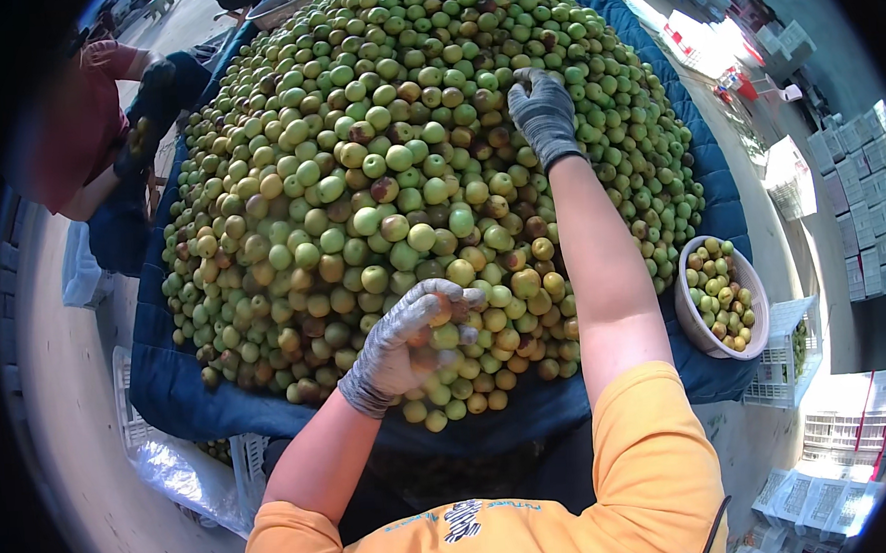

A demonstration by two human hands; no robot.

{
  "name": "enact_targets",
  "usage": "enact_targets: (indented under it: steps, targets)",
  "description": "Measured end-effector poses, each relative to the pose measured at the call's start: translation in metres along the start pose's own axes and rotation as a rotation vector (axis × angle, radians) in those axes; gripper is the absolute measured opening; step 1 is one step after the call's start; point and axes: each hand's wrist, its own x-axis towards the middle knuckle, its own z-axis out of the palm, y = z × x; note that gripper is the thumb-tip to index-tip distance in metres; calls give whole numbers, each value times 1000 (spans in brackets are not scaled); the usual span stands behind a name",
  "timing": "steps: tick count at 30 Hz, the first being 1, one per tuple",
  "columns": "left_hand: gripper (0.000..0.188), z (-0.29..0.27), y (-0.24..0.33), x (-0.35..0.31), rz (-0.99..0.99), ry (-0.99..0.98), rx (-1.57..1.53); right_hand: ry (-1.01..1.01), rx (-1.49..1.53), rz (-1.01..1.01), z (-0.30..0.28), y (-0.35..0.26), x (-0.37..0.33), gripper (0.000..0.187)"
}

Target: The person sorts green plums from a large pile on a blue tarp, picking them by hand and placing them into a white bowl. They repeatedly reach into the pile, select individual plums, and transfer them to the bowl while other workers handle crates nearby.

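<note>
A large heap of round green and brown jujubes [397,159] fills the space in front of me. My left hand [406,343], in a grey glove, is over the near slope of the heap. Its fingers are curled round a brownish jujube [439,313], partly hidden and slightly blurred. Farther off, my right hand [545,116], also gloved in grey, reaches across to the upper right of the heap. Its thumb and fingers are apart and rest against the fruit, and I see nothing held in it.
Dark blue quilted cloth [713,177] borders the heap. At its right corner a pale round basket [755,300] holds jujubes, beside a white crate [785,349]. Another person [80,135] in red is at the left edge. Stacked white boxes [865,204] stand far right.
</note>
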Motion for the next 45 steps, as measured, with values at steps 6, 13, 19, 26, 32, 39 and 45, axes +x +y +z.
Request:
enact_targets:
  steps: [6, 13, 19, 26, 32, 39, 45]
  targets:
    - [29, 3, 5, -1, -44, 24, -12, 38, -205, -361, 27, -17, 50, 33]
    - [30, 0, 5, 0, -53, 37, -11, -338, -412, -82, 40, -48, 58, 52]
    - [30, 3, 5, -3, -57, 47, -7, -67, -201, 25, -24, -38, 67, 47]
    - [30, -4, 3, 7, -90, 30, -32, 69, -501, 109, -46, 78, 129, 66]
    - [32, -7, 3, 2, -93, 47, 6, -28, -377, 57, -43, 104, 160, 68]
    - [22, 1, 8, 4, -141, 110, 15, -319, -291, 24, -47, 88, 148, 79]
    - [23, 1, 7, 7, -133, 79, 30, -272, -640, 94, -67, 45, 132, 81]
